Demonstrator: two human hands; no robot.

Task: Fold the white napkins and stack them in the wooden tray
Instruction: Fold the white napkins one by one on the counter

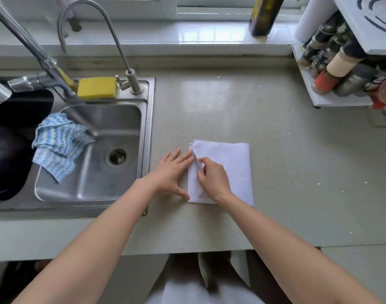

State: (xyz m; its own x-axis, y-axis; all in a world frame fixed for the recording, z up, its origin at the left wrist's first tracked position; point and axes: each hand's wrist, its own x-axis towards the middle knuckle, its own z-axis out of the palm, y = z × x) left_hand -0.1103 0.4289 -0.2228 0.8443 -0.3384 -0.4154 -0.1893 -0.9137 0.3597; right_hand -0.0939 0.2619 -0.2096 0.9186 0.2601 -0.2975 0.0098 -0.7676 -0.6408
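A white napkin (231,170) lies flat on the grey countertop (286,154), just right of the sink; layered edges show at its far left corner. My left hand (172,174) rests beside its left edge, fingers straight and spread, with fingertips and thumb touching the cloth. My right hand (213,178) lies on the napkin's left part and pinches a raised fold of it between thumb and fingers. No wooden tray is in view.
A steel sink (147,137) on the left holds a blue striped cloth (58,145) and a black pan (10,150). Two taps and a yellow sponge (97,87) stand behind it. A rack of spice bottles (339,69) fills the far right; a dark bottle (264,16) stands on the sill.
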